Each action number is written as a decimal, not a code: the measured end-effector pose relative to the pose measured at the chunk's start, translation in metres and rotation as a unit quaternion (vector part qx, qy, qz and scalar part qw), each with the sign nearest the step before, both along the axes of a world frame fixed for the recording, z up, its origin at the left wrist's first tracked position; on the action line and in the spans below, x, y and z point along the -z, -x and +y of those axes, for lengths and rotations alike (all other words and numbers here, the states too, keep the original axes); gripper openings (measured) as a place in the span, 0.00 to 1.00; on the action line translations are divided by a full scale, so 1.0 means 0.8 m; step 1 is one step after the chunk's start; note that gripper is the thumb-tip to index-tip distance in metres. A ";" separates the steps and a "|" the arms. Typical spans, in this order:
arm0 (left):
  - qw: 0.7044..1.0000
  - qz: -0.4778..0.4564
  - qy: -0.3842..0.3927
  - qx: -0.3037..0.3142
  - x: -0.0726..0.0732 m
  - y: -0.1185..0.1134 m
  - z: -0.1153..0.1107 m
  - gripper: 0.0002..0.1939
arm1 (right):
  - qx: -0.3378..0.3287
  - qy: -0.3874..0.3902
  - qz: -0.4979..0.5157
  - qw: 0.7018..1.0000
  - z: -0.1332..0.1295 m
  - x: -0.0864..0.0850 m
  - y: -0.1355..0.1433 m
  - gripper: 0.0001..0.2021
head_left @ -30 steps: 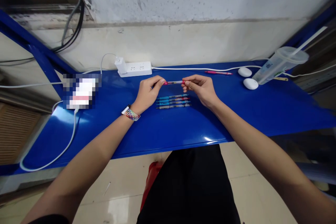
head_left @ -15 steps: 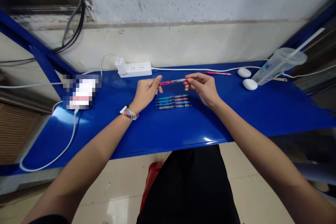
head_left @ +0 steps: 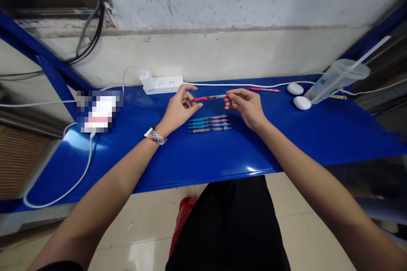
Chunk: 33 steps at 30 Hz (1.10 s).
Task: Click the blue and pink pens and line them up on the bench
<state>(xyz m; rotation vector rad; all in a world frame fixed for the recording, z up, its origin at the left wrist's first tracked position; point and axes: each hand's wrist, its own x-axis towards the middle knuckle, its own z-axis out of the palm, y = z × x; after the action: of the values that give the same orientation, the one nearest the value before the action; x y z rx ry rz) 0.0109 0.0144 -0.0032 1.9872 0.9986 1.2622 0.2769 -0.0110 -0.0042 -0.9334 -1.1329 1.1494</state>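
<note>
A pink pen (head_left: 210, 98) with a clear barrel is held sideways above the blue table (head_left: 203, 156). My right hand (head_left: 246, 106) pinches its right end between thumb and fingers. At its other end my left hand (head_left: 179, 106) has thumb and forefinger spread apart around the pink grip; whether a fingertip touches it I cannot tell. Just below, several pens (head_left: 209, 123) lie side by side in a neat stack of rows, mostly blue, the nearest one grey.
Behind lie another pink pen (head_left: 263, 89) and a white power strip (head_left: 165, 84) with its cable. Two white rounded objects (head_left: 302, 102) sit beside a tilted clear cup (head_left: 338, 80) with a straw. On the left, a blurred-out phone (head_left: 100, 112) is on a white charging cable.
My left thumb and forefinger have opened away from the pen's left end, the thumb dropping lower. My right hand still grips the other end, nearly unmoved.
</note>
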 end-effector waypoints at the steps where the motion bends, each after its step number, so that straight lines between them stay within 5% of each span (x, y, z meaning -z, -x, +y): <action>1: 1.000 0.004 -0.006 -0.002 0.000 0.000 0.001 0.11 | 0.002 0.002 0.002 1.000 0.000 0.000 0.000 0.12; 2: 1.000 0.011 -0.006 -0.007 0.000 0.001 0.001 0.10 | 0.001 0.002 0.004 1.000 0.001 0.001 0.000 0.12; 6: 0.998 0.041 0.005 -0.037 0.000 0.006 0.003 0.36 | -0.019 -0.008 0.012 1.000 0.001 0.002 0.000 0.13; 9: 0.998 0.029 0.003 -0.055 0.002 0.008 0.006 0.38 | -0.029 -0.018 0.027 0.999 0.001 0.001 -0.001 0.12; 18: 0.996 -0.068 0.039 -0.053 0.008 0.006 0.017 0.05 | 0.001 0.063 0.062 0.996 0.009 -0.003 -0.014 0.05; 33: 0.991 -0.118 0.056 -0.043 0.009 0.010 0.023 0.06 | 0.051 0.081 0.092 0.991 0.023 0.003 -0.023 0.16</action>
<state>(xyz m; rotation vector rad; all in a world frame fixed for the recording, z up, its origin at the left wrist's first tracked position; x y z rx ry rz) 0.0029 0.0329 -0.0106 1.6817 1.0237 1.4175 0.2950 0.0071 -0.0069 -0.9765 -0.8443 1.2294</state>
